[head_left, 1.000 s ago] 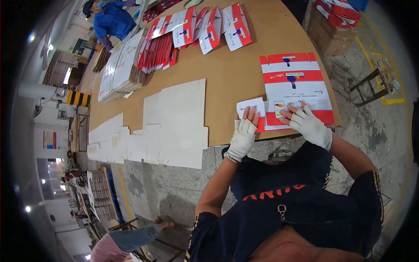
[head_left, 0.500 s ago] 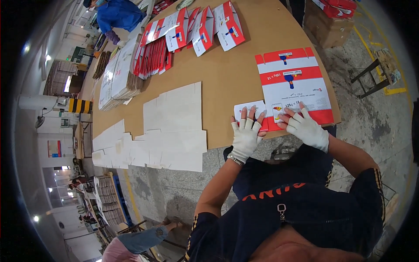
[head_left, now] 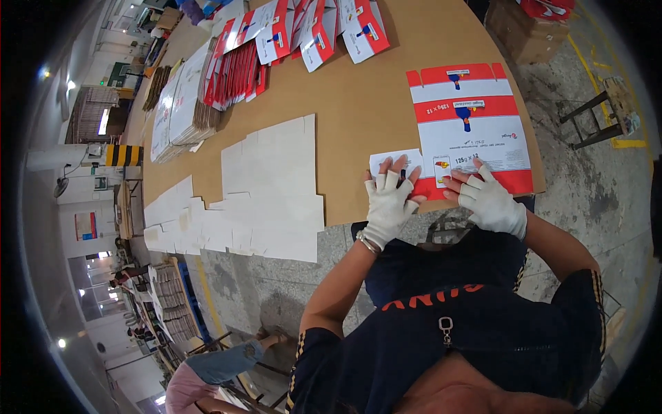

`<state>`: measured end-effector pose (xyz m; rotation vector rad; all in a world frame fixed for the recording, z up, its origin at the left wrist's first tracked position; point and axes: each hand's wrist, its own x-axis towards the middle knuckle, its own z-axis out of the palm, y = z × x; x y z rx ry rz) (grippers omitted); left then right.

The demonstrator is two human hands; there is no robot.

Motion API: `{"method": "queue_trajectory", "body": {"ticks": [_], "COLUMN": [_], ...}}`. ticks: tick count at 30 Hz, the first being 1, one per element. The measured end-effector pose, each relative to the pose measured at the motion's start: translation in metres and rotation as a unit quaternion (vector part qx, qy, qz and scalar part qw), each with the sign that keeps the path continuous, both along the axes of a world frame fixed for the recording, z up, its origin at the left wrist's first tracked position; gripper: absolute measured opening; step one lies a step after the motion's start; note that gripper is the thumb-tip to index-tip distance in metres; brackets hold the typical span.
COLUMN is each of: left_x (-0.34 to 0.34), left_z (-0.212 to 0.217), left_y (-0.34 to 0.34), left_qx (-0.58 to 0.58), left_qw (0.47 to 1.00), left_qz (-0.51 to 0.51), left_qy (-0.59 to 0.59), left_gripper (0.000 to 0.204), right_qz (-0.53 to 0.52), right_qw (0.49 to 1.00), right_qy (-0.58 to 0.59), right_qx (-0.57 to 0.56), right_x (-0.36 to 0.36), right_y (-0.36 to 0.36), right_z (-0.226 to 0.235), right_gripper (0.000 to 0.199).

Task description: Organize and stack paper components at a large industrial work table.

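Note:
A flat red and white printed carton blank (head_left: 476,141) lies at the table's right front edge. My left hand (head_left: 393,203), in a white glove with bare fingertips, rests on the blank's white side flap (head_left: 386,160) with its fingers spread. Beside it, my right hand (head_left: 488,200), gloved the same way, lies over the red front strip of the blank. Its fingers are stretched out and apart. Neither hand grips anything. Some of the blank's near edge is hidden under the hands.
Plain white cardboard blanks (head_left: 272,186) overlap the table's left front edge. Folded red and white cartons (head_left: 317,34) stand at the back beside a stack of flat blanks (head_left: 183,114). A stool (head_left: 607,110) and a brown box (head_left: 527,31) are to the right. Another person's leg (head_left: 224,362) shows lower left.
The whole view has shifted a little, and the person at the far end is now mostly out of frame. Both hands stay on the carton blank, their fingers still spread.

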<state>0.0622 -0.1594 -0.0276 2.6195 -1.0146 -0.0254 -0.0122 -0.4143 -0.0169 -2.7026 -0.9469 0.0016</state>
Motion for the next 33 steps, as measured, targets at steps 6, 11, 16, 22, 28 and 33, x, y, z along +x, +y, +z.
{"method": "queue_trajectory", "body": {"ticks": [6, 11, 16, 22, 28, 33], "left_x": [0.044, 0.045, -0.048, -0.031, -0.045, -0.032], "left_z": [0.003, 0.003, 0.015, 0.036, 0.042, 0.015], "left_y": [-0.033, -0.048, -0.07, 0.044, 0.161, 0.174], "left_qx": [-0.012, -0.195, -0.355, -0.106, 0.235, 0.108], "left_qw": [0.996, 0.966, 0.885, 0.988, 0.911, 0.955], "left_qz": [0.085, 0.168, 0.051, 0.114, 0.331, 0.275], "left_qy": [0.01, 0.036, 0.298, -0.01, 0.079, -0.036], "left_gripper": [0.065, 0.06, 0.067, 0.087, 0.082, 0.043], "right_qz": [-0.001, -0.153, -0.412, -0.486, -0.358, -0.454], "right_qw": [0.999, 0.948, 0.553, 0.734, 0.826, 0.862], "right_qy": [-0.01, 0.046, 0.34, 0.118, 0.13, -0.022], "right_qx": [0.053, 0.276, 0.639, 0.459, 0.415, 0.224], "right_x": [0.003, -0.052, -0.095, 0.024, 0.277, 0.417], "right_y": [0.001, 0.023, 0.031, -0.114, -0.169, -0.169], "right_z": [0.003, 0.022, 0.012, 0.003, -0.014, -0.041], "right_gripper": [0.058, 0.027, 0.046, 0.012, 0.011, 0.011]}}
